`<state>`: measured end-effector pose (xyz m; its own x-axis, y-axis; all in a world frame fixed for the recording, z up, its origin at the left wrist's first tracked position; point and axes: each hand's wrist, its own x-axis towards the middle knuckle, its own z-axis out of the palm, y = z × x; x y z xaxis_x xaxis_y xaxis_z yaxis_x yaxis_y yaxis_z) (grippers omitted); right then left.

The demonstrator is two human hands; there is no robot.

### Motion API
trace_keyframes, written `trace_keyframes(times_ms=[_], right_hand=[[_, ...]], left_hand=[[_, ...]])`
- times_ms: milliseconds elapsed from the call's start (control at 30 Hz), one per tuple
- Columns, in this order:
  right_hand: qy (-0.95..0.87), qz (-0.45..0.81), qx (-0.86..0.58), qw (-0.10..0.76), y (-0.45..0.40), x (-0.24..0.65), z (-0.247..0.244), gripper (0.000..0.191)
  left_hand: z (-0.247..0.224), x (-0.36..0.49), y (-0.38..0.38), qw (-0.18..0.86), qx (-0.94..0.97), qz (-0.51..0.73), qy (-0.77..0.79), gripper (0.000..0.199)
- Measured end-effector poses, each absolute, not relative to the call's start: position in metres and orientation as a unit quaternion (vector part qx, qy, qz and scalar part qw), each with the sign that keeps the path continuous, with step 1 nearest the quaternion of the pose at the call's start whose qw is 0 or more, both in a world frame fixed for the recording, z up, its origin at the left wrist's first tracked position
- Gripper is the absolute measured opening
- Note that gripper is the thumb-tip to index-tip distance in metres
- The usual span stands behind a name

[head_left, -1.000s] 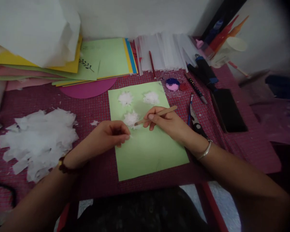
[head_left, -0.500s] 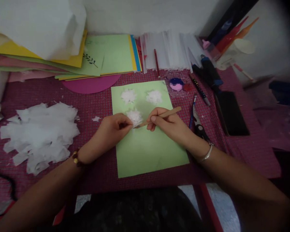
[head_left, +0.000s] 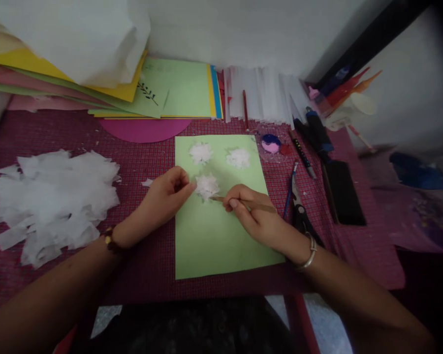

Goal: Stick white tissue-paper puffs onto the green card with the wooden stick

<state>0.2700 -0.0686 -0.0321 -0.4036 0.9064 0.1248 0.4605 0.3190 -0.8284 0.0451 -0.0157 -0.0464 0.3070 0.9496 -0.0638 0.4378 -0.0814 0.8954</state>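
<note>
A pale green sheet of paper [head_left: 225, 241] lies on the table with three fluffy white paper flowers on it. My right hand [head_left: 254, 211] grips a thin wooden stick [head_left: 260, 206], its narrow tip at the lower right edge of the nearest flower [head_left: 207, 187]. At that flower's left side are the fingertips of my left hand [head_left: 173, 189], thumb and forefinger pinched together; whether anything is between them is hidden. The other two flowers, one at upper left [head_left: 201, 153] and one at upper right [head_left: 238, 158], are stuck side by side above.
A heap of white tissue pieces [head_left: 59, 201] spreads at the left. Coloured papers [head_left: 184, 88] and white paper strips [head_left: 258, 93] line the back. On the right lie a paint palette [head_left: 271, 143], scissors [head_left: 300, 211], a marker [head_left: 302, 153] and a black phone-like object [head_left: 343, 191].
My left hand has drawn slightly left from the nearest flower. My right hand has lowered the stick's back end, so it slants differently. The whole view has shifted a little.
</note>
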Motion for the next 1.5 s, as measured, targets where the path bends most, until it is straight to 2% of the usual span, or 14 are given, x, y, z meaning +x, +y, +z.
trace_keyframes(times_ms=[167, 400, 533, 733, 833, 933, 1033, 1133, 1200, 1300, 1500], right_hand=[[-0.788, 0.342, -0.419, 0.295, -0.07, 0.268, -0.033, 0.014], [-0.843, 0.299, -0.379, 0.237, -0.073, 0.265, -0.028, 0.014], [-0.799, 0.32, -0.399, 0.317, -0.077, 0.271, -0.025, 0.014], [-0.568, 0.484, -0.484, 0.457, -0.065, 0.275, -0.033, 0.019], [-0.503, 0.523, -0.504, 0.469, -0.053, 0.277, -0.037, 0.019], [-0.503, 0.521, -0.515, 0.458, -0.047, 0.279, -0.04, 0.019], [-0.52, 0.508, -0.52, 0.448, -0.047, 0.281, -0.042, 0.021], [-0.521, 0.52, -0.524, 0.429, -0.048, 0.281, -0.041, 0.022], [-0.512, 0.537, -0.526, 0.416, -0.048, 0.281, -0.038, 0.022], [-0.505, 0.562, -0.512, 0.409, -0.046, 0.281, -0.034, 0.021], [-0.532, 0.563, -0.477, 0.415, -0.047, 0.28, -0.033, 0.019]], left_hand=[[-0.049, 0.044, -0.015, 0.434, 0.688, 0.271, 0.514, 0.02], [-0.049, 0.044, -0.014, 0.433, 0.693, 0.279, 0.505, 0.02], [-0.048, 0.044, -0.015, 0.45, 0.686, 0.283, 0.496, 0.019], [-0.052, 0.042, -0.021, 0.467, 0.643, 0.307, 0.523, 0.007], [-0.05, 0.04, -0.024, 0.456, 0.675, 0.291, 0.502, 0.013], [-0.048, 0.039, -0.026, 0.43, 0.725, 0.277, 0.462, 0.016], [-0.051, 0.041, -0.028, 0.36, 0.775, 0.276, 0.441, 0.008], [-0.055, 0.046, -0.03, 0.24, 0.849, 0.264, 0.389, 0.031], [-0.057, 0.051, -0.03, 0.187, 0.877, 0.256, 0.362, 0.036], [-0.058, 0.058, -0.028, 0.173, 0.88, 0.26, 0.358, 0.032], [-0.058, 0.058, -0.021, 0.191, 0.863, 0.27, 0.383, 0.038]])
